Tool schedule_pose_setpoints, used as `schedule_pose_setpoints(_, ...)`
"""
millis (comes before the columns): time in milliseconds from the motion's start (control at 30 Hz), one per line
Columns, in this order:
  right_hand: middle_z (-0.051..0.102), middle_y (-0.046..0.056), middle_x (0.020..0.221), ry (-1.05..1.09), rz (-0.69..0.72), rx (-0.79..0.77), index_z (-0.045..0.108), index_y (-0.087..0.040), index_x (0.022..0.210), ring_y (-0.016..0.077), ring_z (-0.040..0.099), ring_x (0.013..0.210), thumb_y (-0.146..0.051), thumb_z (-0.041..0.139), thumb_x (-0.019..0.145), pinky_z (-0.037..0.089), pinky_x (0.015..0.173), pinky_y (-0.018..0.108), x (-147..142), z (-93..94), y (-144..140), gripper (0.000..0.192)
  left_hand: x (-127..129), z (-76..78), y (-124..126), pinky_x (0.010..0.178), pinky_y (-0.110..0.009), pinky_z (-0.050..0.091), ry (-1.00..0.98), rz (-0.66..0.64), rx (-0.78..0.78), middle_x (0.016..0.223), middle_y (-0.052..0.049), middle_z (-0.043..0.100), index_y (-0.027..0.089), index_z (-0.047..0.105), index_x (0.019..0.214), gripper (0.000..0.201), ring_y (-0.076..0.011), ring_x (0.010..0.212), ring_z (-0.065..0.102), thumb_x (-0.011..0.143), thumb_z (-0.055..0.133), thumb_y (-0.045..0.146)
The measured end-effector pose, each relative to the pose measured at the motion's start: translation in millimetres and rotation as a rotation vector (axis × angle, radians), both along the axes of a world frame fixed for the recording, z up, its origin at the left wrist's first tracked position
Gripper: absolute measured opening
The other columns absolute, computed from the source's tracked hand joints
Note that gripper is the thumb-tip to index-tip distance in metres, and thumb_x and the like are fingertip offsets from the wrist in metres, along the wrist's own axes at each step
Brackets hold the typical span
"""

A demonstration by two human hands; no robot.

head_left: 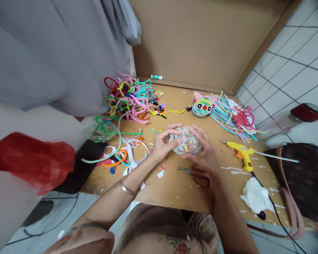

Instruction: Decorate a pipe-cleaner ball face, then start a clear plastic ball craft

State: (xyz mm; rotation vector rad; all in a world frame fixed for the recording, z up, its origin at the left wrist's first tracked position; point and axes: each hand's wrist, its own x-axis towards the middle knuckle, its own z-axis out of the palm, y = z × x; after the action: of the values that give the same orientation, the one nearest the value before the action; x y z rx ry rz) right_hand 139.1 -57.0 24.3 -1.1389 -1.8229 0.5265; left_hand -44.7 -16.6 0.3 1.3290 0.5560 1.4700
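A: Nearest, what do we see at our own body?

B: Our two forearms reach out over a wooden board laid on the tiled floor. A silver bangle sits on our left wrist.

A: And our hands?

B: Our left hand and right hand cup a clear ball filled with coloured confetti between them, fingers curled and pressed against its sides. It is held just above the middle of the board.

A: What lies just beneath?

B: Red-handled scissors lie under our right wrist, among paper scraps. To the right we see a yellow glue gun and a crumpled white tissue; a brown patterned bag rests at the board's right edge.

A: Farther out?

B: To the left, a tangle of coloured pipe cleaners. To the right, a decorated ball with a face, with more pipe cleaners beside it. A glue stick lies against the cardboard backing.
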Motion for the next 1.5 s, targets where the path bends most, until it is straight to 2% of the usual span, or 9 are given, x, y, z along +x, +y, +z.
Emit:
schedule_pose_setpoints(333,0.049,0.008,0.153,-0.013,0.051,-0.035,0.057,-0.036,0.141,0.036,0.041,0.146,-0.065,0.085,0.062,0.033,0.123,0.058,3,0.6,2,0.089,-4,2.4,-1,0.109,-0.044,0.041,0.01,-0.066,-0.028,0.127,-0.01,0.069,0.022,0.074,0.09,0.032,-0.027,0.126,0.059,0.071,0.085,0.044)
schedule_pose_setpoints(533,0.05,0.007,0.153,0.014,0.068,-0.03,0.057,-0.037,0.141,0.0354,0.041,0.146,-0.062,0.087,0.062,0.034,0.122,0.058,1,-0.3,1,0.088,-5,2.3,-1,0.109,-0.043,0.04,-0.009,-0.078,-0.02,0.126,-0.009,0.069,0.023,0.073,0.089,0.027,-0.0262,0.127,0.058,0.073,0.084,0.041)
schedule_pose_setpoints(900,0.047,0.008,0.155,-0.017,0.073,-0.02,0.055,-0.037,0.143,0.0356,0.041,0.146,-0.061,0.086,0.064,0.033,0.122,0.058,-2,-1.7,0,0.088,-6,3.6,0,0.107,-0.045,0.041,-0.006,-0.053,-0.013,0.122,-0.008,0.071,0.023,0.074,0.084,0.026,-0.0263,0.12,0.061,0.071,0.084,0.044)
schedule_pose_setpoints(1267,0.05,0.009,0.15,-0.005,0.042,-0.011,0.055,-0.036,0.143,0.0357,0.043,0.144,-0.063,0.085,0.064,0.035,0.121,0.057,-7,-2.7,-1,0.089,-6,3.4,0,0.105,-0.044,0.043,0.008,-0.028,0.049,0.119,-0.007,0.072,0.024,0.074,0.086,0.022,-0.0246,0.118,0.062,0.076,0.082,0.041)
schedule_pose_setpoints(1500,0.05,0.01,0.15,-0.039,0.034,0.024,0.054,-0.034,0.144,0.0354,0.045,0.142,-0.065,0.083,0.066,0.036,0.121,0.055,-7,-4.7,0,0.089,-3,0.8,0,0.106,-0.043,0.042,-0.013,-0.023,0.009,0.118,-0.008,0.072,0.022,0.073,0.084,0.028,-0.0245,0.117,0.063,0.073,0.084,0.046)
